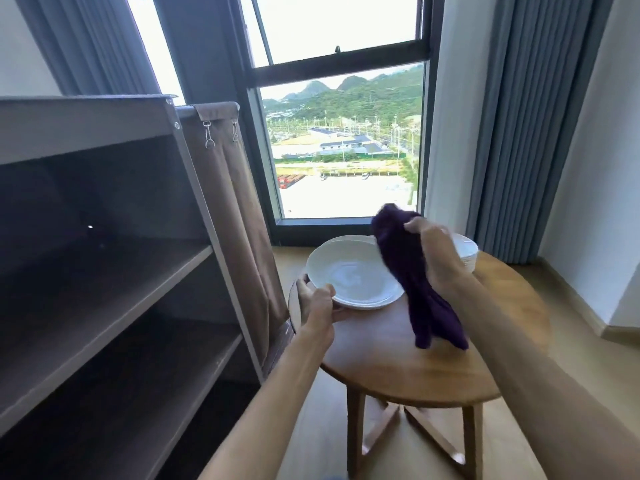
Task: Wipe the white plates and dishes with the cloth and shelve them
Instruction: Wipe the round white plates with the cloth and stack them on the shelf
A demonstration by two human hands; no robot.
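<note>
My left hand (317, 303) gripped the white dish (353, 271) rim, tilted over the surface (415, 368); my right hand (438, 258), raised, clutched the purple cloth (412, 271)

No legible text, labels or numbers anywhere.

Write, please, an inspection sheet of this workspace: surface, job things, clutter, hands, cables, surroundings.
Surface: round wooden table.
Job's things: white dish at the table's left edge; plate stack at the far side; purple cloth hanging; shelf on the left, no dishes seen on it.
Clutter: nothing seen.
Hands: left hand grips the dish rim; right hand grips the cloth.
Cables: nothing seen.
Surroundings: window, curtain.
</note>
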